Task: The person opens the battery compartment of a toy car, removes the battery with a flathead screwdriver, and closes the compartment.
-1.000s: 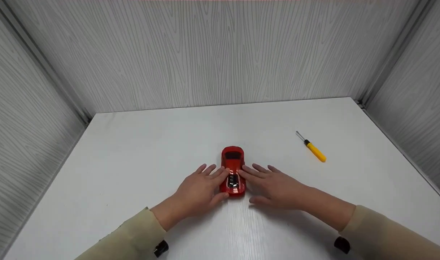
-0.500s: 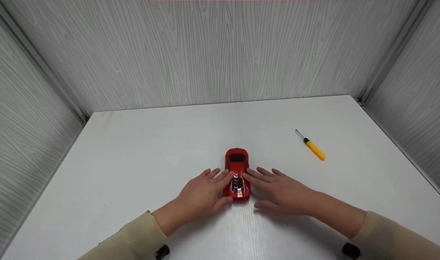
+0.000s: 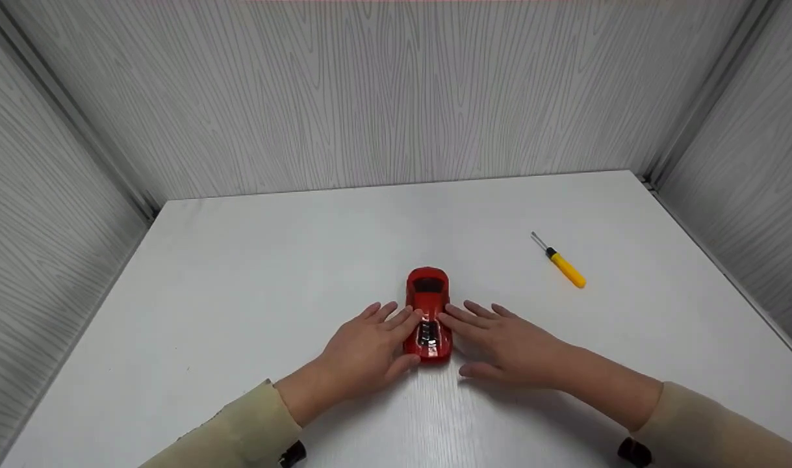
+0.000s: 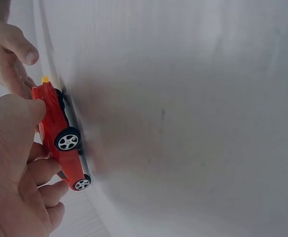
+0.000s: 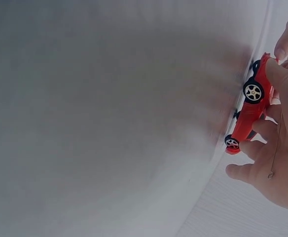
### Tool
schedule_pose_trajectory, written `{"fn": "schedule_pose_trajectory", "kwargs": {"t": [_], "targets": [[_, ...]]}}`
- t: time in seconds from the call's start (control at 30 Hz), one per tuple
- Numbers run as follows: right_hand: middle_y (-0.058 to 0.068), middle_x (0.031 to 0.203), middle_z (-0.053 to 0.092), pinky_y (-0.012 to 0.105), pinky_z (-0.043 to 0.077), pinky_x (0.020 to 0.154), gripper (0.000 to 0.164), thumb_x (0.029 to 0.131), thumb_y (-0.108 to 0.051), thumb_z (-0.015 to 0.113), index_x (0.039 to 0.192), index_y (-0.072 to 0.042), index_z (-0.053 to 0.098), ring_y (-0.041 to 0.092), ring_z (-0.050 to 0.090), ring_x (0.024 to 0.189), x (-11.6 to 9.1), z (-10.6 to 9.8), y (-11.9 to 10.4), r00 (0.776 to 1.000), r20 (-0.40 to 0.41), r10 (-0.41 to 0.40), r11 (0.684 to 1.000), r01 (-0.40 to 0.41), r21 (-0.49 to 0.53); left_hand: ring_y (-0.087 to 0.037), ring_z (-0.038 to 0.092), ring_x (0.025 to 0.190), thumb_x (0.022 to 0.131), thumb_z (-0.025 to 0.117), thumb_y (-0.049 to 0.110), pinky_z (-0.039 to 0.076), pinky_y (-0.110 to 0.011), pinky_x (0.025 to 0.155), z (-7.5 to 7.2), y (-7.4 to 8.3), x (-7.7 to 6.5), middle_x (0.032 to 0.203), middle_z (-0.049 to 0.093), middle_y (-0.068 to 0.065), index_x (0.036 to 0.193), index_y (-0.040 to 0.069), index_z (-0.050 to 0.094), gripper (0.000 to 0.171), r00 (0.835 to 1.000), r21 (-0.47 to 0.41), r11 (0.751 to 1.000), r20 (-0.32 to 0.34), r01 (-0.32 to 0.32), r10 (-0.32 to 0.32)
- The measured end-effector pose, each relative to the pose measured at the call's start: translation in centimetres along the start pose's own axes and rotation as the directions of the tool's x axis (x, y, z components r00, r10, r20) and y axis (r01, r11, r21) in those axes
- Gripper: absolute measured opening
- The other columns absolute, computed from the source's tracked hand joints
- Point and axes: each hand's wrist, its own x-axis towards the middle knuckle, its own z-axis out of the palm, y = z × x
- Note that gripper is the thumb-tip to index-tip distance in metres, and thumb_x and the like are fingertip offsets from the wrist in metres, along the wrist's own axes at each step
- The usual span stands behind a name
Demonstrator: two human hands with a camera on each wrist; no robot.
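Head view: shows red toy car [image 3: 429, 320] upright on white counter [image 3: 272, 260], approx. mid-width & toward the near side, pointing lengthwise away. Has left hand [image 3: 370, 351] at its left flank — fingers extended & a bit spread, tips touching the side & upper edge, thumb by near-left corner. Has right hand [image 3: 503, 344] opposite, fingers likewise straight & spread, index and middle tips touching right flank, thumb out beside the near end. Can't tell pressure from either. Left wrist cam: shows silver-spoked wheels [image 4: 67, 139] along one side, facing down to counter. See yellow-handled screwdriver [image 3: 566, 268] lying to the right, beyond right hand & well apart from car, tip angled far-left. Note beige sleeves [image 3: 240, 422] on both arms, plus wood-grain panel [image 3: 402, 97] behind counter.
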Motion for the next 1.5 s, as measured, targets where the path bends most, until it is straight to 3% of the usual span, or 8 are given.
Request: {"fn": "schedule_pose_trajectory", "kwargs": {"t": [0.67, 1.03, 1.3, 1.5], "targets": [[-0.003, 0.174, 0.028, 0.063, 0.025, 0.124, 0.086, 0.100, -0.057, 0.066, 0.170, -0.027, 0.027, 0.032, 0.024, 0.160, 0.0, -0.3, 0.4, 1.000, -0.013, -0.014, 1.000, 0.014, 0.014, -0.033, 0.043, 0.151, 0.105, 0.059, 0.053, 0.027, -0.048, 0.126, 0.2, -0.3, -0.1, 0.162, 0.049, -0.007, 0.164, 0.015, 0.043, 0.072, 1.000, -0.020, 1.000, -0.012, -0.007, 0.007], [-0.007, 0.174, 0.026, 0.057, 0.025, 0.126, 0.084, 0.101, -0.060, 0.063, 0.171, -0.031, 0.025, 0.025, 0.024, 0.160, -0.2, -2.5, 1.5, 0.996, -0.087, 0.028, 0.998, -0.022, 0.064, -0.031, 0.042, 0.152, 0.107, 0.056, 0.053, 0.028, -0.048, 0.126, 0.3, -1.1, -0.3, 0.162, 0.048, -0.006, 0.165, 0.016, 0.042, 0.070, 0.999, 0.017, 0.999, -0.028, -0.038, 0.038], [-0.006, 0.174, 0.026, 0.057, 0.026, 0.125, 0.079, 0.104, -0.054, 0.062, 0.171, -0.030, 0.026, 0.027, 0.024, 0.160, 1.2, -3.9, 3.2, 0.992, -0.116, 0.039, 0.996, -0.029, 0.079, -0.030, 0.035, 0.156, 0.105, 0.055, 0.056, 0.025, -0.047, 0.127, -0.1, -0.7, -0.9, 0.168, 0.040, -0.006, 0.166, 0.017, 0.038, 0.075, 0.999, 0.031, 0.998, -0.015, -0.052, 0.052], [-0.004, 0.174, 0.026, 0.058, 0.024, 0.126, 0.074, 0.106, -0.045, 0.061, 0.170, -0.029, 0.028, 0.028, 0.023, 0.160, 3.2, -4.2, 4.3, 0.996, -0.079, 0.047, 0.998, -0.043, 0.051, -0.028, 0.024, 0.160, 0.105, 0.054, 0.059, 0.019, -0.046, 0.129, -1.0, -0.4, -2.0, 0.171, 0.032, 0.000, 0.169, 0.020, 0.032, 0.078, 0.991, 0.036, 0.990, 0.014, -0.137, 0.136]]}}
